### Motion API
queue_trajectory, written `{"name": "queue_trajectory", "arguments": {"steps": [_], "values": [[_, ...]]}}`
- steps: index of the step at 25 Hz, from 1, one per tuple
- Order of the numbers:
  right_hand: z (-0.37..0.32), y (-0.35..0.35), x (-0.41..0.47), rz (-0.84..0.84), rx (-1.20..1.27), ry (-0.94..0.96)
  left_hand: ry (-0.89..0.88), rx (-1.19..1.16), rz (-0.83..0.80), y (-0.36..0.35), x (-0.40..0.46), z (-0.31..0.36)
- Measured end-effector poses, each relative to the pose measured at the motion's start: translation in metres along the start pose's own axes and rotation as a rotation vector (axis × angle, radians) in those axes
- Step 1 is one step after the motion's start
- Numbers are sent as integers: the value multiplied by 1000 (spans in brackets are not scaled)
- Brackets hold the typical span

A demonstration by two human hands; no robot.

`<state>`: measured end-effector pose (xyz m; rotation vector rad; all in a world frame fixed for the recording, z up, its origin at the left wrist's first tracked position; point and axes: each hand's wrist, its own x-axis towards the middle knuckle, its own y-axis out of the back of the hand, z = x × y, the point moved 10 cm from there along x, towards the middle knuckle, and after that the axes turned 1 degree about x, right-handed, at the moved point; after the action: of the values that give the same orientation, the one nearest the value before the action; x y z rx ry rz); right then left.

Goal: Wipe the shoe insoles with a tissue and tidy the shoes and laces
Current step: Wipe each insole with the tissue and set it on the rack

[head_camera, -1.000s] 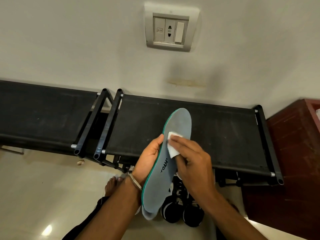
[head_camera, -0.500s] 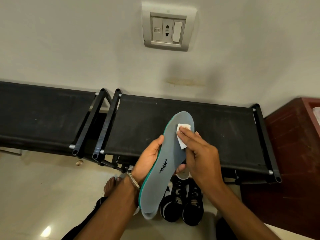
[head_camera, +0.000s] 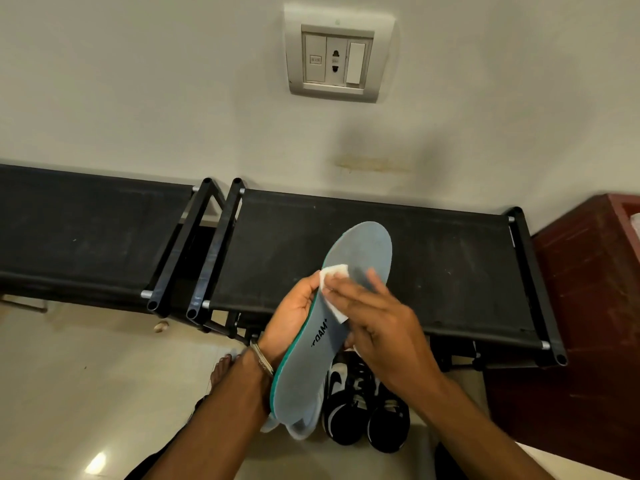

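A grey insole (head_camera: 363, 251) with a teal edge and black lettering stands tilted in the middle of the view, toe end up. My left hand (head_camera: 294, 317) grips its left edge from behind, thumb at the rim. My right hand (head_camera: 377, 317) presses a folded white tissue (head_camera: 334, 275) against the insole's upper middle with its fingers laid over it. A second grey insole (head_camera: 301, 427) shows below the first one, mostly hidden. A pair of black and white shoes (head_camera: 367, 407) stands on the floor under my hands.
Two black fabric shoe-rack shelves (head_camera: 450, 265) run along the white wall, with a switch and socket plate (head_camera: 337, 57) above. A dark red cabinet (head_camera: 595, 306) stands at the right. A bare foot (head_camera: 223, 368) rests on the pale tiled floor.
My right hand has slid the tissue from the insole's upper right edge to its left side, a little lower down. The left hand has kept its grip.
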<state>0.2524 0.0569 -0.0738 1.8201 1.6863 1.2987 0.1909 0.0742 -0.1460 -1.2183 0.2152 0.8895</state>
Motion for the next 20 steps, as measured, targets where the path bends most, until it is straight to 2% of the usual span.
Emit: {"name": "queue_trajectory", "arguments": {"steps": [3, 4, 7, 8, 11, 12, 15, 16, 18, 19, 20], "values": [[53, 17, -2, 96, 21, -354, 26, 97, 6, 1, 2, -6], [45, 19, 2, 109, 8, -331, 21, 90, 9, 0, 2, -6], [-14, 8, 6, 63, -85, 65, -24, -19, 11, 0, 4, 0], [-12, 7, 8, 40, -93, 91, -22, -14, -3, 0, 4, 0], [25, 22, 7, 118, -75, -117, 11, 97, 1, 3, 5, -5], [24, 20, 6, 107, -58, -125, 9, 107, 3, 3, 4, -5], [3, 0, 2, -58, -82, 17, 4, 74, -1, 1, 2, -1], [15, 3, 1, -50, -95, -43, 1, 81, -10, 2, 3, -1], [44, 17, -1, 34, -45, -295, -15, 119, -9, 3, 4, -1], [42, 17, -2, 47, -39, -308, -21, 119, -6, 4, 4, -1], [22, 12, 0, 31, -40, -203, -26, 90, -5, 3, 4, 0]]}}
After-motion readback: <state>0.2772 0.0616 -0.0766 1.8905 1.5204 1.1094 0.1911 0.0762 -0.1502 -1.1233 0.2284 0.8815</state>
